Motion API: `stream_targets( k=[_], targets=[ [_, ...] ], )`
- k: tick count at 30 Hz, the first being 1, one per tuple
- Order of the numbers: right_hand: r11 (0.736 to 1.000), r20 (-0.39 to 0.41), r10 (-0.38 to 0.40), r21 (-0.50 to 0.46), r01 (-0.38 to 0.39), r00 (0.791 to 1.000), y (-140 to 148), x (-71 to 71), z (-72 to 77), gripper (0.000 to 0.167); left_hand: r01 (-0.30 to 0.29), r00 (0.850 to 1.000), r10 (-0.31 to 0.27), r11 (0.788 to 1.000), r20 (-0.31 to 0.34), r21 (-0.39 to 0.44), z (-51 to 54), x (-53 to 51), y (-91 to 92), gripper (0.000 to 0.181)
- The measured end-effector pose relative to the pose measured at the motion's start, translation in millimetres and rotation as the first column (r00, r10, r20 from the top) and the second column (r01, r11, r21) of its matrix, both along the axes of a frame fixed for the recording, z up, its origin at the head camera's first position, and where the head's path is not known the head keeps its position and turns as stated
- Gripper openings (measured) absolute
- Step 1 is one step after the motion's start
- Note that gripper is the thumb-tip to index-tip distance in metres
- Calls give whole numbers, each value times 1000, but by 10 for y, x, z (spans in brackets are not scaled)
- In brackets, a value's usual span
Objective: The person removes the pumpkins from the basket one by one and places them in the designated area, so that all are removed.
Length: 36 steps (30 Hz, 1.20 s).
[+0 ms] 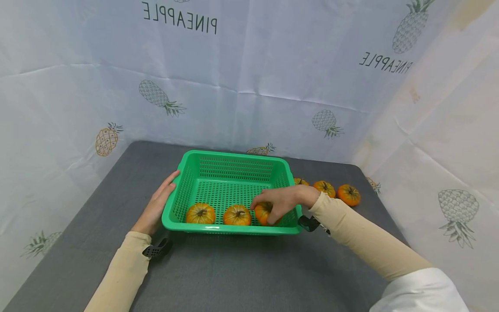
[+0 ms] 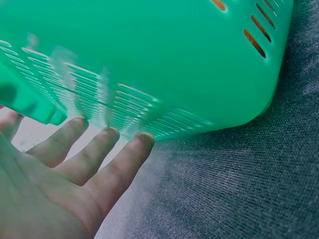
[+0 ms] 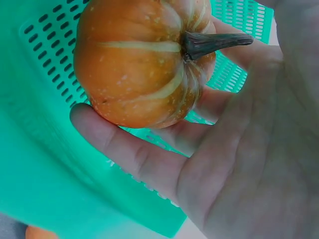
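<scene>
A green plastic basket (image 1: 230, 229) with slotted walls stands on the table. Along its near side lie two small orange pumpkins, one at the left (image 1: 200, 214) and one in the middle (image 1: 237, 215). My right hand (image 1: 283, 201) reaches in over the right side and holds a third pumpkin (image 3: 134, 59), its fingers and thumb around it; the dark stem points toward the palm in the right wrist view. My left hand (image 1: 155, 209) rests against the basket's left side, its fingers fairly straight and fingertips at the slotted wall in the left wrist view.
To the right of the basket sit three more pumpkins: one partly hidden by the basket and right arm (image 1: 301, 181), one in the middle (image 1: 324, 188) and one farthest right (image 1: 348, 195). A pineapple-print curtain (image 1: 241, 56) hangs behind the grey table (image 1: 241, 273).
</scene>
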State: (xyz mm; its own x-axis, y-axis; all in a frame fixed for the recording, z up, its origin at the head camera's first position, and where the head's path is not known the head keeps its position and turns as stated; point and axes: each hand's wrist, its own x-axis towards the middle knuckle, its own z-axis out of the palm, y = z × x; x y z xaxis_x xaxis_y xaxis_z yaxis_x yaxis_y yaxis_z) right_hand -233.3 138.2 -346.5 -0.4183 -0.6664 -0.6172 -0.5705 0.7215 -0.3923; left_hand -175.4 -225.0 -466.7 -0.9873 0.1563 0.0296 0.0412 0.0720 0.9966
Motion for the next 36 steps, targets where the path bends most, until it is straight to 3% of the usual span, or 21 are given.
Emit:
stream_targets(
  k=[7,16,36],
  targets=[
    [1000,22,-14,-19,14,1000,19,3,42,61,3,1000,-3,1000,-3,-1,-10,7,-14,59],
    [998,133,-27,-48,34,991,20,14,54,61,3,1000,-3,1000,-11,-2,2,2,-21,59],
    [985,149,-97,-125,116,984,112,6,125,53,-4,1000,4,1000,0,-12,-19,-17,-18,60]
  ],
)
